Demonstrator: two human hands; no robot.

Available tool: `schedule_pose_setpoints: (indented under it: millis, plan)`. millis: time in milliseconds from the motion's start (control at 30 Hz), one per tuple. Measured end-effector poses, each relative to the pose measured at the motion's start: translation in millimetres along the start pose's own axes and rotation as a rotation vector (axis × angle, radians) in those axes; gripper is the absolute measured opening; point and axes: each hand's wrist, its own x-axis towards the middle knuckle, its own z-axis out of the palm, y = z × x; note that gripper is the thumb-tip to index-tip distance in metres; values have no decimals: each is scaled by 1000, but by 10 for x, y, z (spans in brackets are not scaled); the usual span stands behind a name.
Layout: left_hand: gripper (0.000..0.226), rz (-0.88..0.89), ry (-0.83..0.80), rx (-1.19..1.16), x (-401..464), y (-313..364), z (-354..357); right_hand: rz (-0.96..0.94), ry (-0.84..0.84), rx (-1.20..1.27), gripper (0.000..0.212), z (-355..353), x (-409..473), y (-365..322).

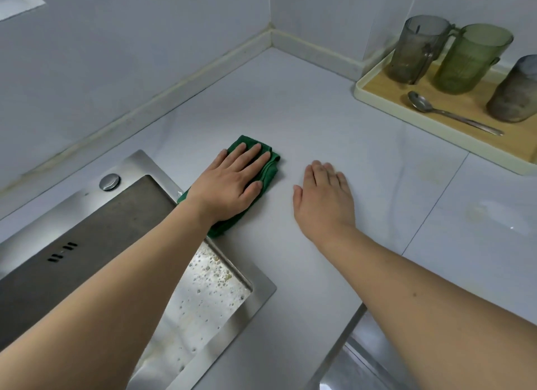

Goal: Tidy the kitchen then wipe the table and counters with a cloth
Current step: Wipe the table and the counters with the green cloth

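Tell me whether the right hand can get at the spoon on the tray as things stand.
Probably yes. The right hand lies flat and empty on the counter, and the spoon lies uncovered on the tray, in front of the cups, with only bare counter between.

A steel sink [203, 340] fills the lower left of the frame, its basin floor spotted with droplets and specks. A round metal cap [109, 182] sits on the sink's rim at the left, and 4 small dark slots [62, 251] show in the basin's inner wall below it. At the upper right, a cream-rimmed tray [430, 125] with a wood-coloured floor stands against the tiled wall. On it stand 3 cups: a grey cup [418, 49] with a handle, a green cup [472, 58] just beside it, and a cloudy cup [514, 90] at the frame's right edge. A metal spoon [447, 112] lies flat in front of them.
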Motion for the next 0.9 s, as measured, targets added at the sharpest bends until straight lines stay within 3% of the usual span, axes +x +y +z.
schedule_pose_setpoints:
  millis: [167,333,500,900]
  plan:
    - [68,7,8,-9,-87,300,12,-59,1,6,55,-214,-4,278]
    - [68,-8,16,-18,-72,307,-2,73,135,84,49,-377,14,968]
    - [67,-2,7,-21,97,344,-4,163,123,60,50,-299,76,1401]
    - [65,48,5,-6,872,452,-29,117,220,131,38,-118,208,1606]
